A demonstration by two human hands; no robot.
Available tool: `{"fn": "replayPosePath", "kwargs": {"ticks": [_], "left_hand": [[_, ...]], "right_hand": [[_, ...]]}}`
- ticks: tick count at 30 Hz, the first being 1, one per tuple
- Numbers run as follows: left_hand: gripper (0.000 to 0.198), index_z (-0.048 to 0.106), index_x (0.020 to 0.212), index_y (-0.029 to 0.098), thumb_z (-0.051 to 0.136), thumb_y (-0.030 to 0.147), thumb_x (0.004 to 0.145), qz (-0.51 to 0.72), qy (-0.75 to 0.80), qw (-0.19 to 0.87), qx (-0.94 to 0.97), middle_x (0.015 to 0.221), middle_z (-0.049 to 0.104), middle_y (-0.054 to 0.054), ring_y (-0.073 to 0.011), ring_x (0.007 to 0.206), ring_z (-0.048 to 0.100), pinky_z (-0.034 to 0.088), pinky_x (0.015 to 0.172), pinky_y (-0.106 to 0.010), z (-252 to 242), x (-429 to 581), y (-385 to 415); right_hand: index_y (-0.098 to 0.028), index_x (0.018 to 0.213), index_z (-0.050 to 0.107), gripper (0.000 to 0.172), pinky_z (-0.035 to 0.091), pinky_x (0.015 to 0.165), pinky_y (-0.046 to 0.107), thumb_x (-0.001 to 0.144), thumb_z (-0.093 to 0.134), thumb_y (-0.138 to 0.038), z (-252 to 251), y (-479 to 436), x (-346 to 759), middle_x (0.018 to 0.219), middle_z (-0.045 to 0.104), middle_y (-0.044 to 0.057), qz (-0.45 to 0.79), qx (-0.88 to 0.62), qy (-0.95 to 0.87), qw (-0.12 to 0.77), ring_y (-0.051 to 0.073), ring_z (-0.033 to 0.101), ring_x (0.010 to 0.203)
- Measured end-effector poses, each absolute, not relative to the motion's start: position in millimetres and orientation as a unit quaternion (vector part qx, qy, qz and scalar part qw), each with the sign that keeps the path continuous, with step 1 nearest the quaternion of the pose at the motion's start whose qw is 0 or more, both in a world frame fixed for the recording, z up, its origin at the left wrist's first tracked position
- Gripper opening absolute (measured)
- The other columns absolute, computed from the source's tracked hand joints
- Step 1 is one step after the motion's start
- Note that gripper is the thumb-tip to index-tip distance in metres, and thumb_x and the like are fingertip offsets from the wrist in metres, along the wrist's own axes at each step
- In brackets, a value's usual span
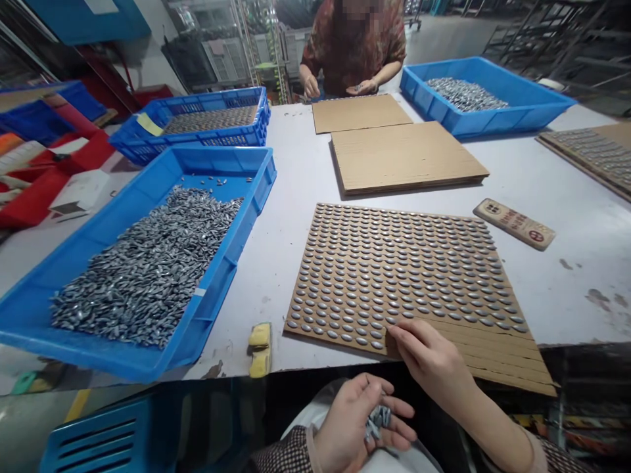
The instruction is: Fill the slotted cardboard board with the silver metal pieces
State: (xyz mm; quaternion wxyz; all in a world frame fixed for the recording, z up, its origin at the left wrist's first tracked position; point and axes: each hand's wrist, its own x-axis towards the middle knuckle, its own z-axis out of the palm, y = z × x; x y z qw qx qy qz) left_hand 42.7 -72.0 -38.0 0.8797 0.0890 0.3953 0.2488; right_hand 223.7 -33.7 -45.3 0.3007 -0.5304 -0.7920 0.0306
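Note:
Palm up below the table edge, my left hand (348,417) cups a small heap of grey, spindle-shaped metal pieces (377,420), its fingers loosely curled round them. My right hand (436,361) is pinched, fingertips down at the near part of a cardboard sheet (486,351). Whatever lies between those fingertips is hidden. Rows of the same grey pieces cover most of the sheet; the nearest row ends beside my right fingertips. Bare grooved cardboard shows at the near right, partly under my right hand and wrist.
To the left, a blue tray (241,253) holds a heap of loose pieces. Beyond my sheet lies a cardboard stack (409,157). A yellow block (260,348) sits near the table edge, a printed plaque (515,223) at right. Across the table, a person (352,49) handles pieces.

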Motion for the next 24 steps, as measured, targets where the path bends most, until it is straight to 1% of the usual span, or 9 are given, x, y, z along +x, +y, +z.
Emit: {"fn": "replayPosePath", "kwargs": {"ticks": [2,4,6,8,12,14,19,22,24], "left_hand": [[0.044,0.053,0.09,0.013,0.061,0.054,0.08,0.243,0.408,0.874,0.1,0.076,0.067,-0.009,-0.0135,0.054,0.062,0.045,0.049,-0.023,-40,42,-72],[0.046,0.057,0.083,0.012,0.065,0.057,0.076,0.246,0.431,0.861,0.113,0.063,0.059,-0.002,-0.0079,0.045,0.051,0.035,0.041,-0.019,-42,41,-72],[0.046,0.061,0.081,0.01,0.07,0.055,0.072,0.256,0.451,0.846,0.121,0.053,0.048,0.004,-0.0029,0.039,0.038,0.022,0.038,-0.017,-43,40,-71],[0.045,0.065,0.083,0.008,0.074,0.051,0.07,0.273,0.458,0.838,0.121,0.052,0.044,0.006,-0.0013,0.041,0.033,0.018,0.039,-0.017,-41,39,-70],[0.043,0.066,0.095,0.008,0.08,0.037,0.066,0.296,0.452,0.836,0.099,0.068,0.058,-0.002,-0.0052,0.055,0.049,0.031,0.047,-0.017,-32,37,-66],[0.042,0.064,0.095,0.011,0.082,0.032,0.065,0.308,0.447,0.835,0.096,0.074,0.062,-0.004,-0.0074,0.06,0.054,0.035,0.05,-0.018,-29,37,-66],[0.032,0.055,0.078,0.015,0.08,0.032,0.067,0.326,0.435,0.829,0.129,0.06,0.06,0.0,-0.0072,0.05,0.051,0.035,0.047,-0.019,-29,42,-67],[0.031,0.056,0.075,0.014,0.081,0.031,0.067,0.322,0.432,0.828,0.155,0.052,0.055,0.002,-0.006,0.046,0.047,0.034,0.044,-0.018,-30,47,-65],[0.03,0.059,0.079,0.012,0.081,0.028,0.066,0.321,0.43,0.83,0.154,0.057,0.058,0.001,-0.0072,0.049,0.051,0.037,0.045,-0.018,-28,48,-64]], "right_hand": [[-0.018,0.106,0.066,0.025,0.055,0.077,0.029,0.091,0.048,-0.008,-44,-34,224,0.097,0.066,0.009,0.026,-0.532,-0.795,0.289,0.018,0.064,0.089],[-0.019,0.106,0.066,0.026,0.055,0.077,0.03,0.092,0.047,-0.009,-44,-33,224,0.097,0.066,0.009,0.025,-0.534,-0.795,0.287,0.018,0.064,0.089],[-0.02,0.106,0.066,0.026,0.055,0.076,0.03,0.093,0.046,-0.01,-42,-32,225,0.097,0.067,0.009,0.031,-0.534,-0.792,0.294,0.018,0.064,0.088],[-0.021,0.106,0.066,0.026,0.055,0.076,0.03,0.093,0.046,-0.011,-39,-33,226,0.097,0.066,0.008,0.052,-0.534,-0.785,0.308,0.018,0.064,0.088],[-0.021,0.112,0.062,0.025,0.054,0.081,0.028,0.092,0.051,-0.013,-30,-47,230,0.103,0.064,0.008,0.144,-0.546,-0.744,0.358,0.018,0.064,0.094],[-0.022,0.109,0.062,0.021,0.054,0.08,0.027,0.091,0.053,-0.015,-25,-59,229,0.102,0.064,0.007,0.221,-0.545,-0.718,0.373,0.018,0.064,0.093],[-0.023,0.102,0.063,0.014,0.054,0.075,0.025,0.092,0.053,-0.019,-15,-80,217,0.094,0.065,0.005,0.413,-0.501,-0.677,0.346,0.016,0.064,0.085],[-0.021,0.093,0.064,0.015,0.053,0.072,0.024,0.094,0.049,-0.019,-11,-82,216,0.088,0.065,0.005,0.462,-0.481,-0.669,0.328,0.015,0.064,0.08],[-0.021,0.092,0.064,0.016,0.053,0.071,0.023,0.094,0.049,-0.017,-11,-80,220,0.087,0.065,0.004,0.448,-0.481,-0.677,0.332,0.015,0.064,0.08]]}}
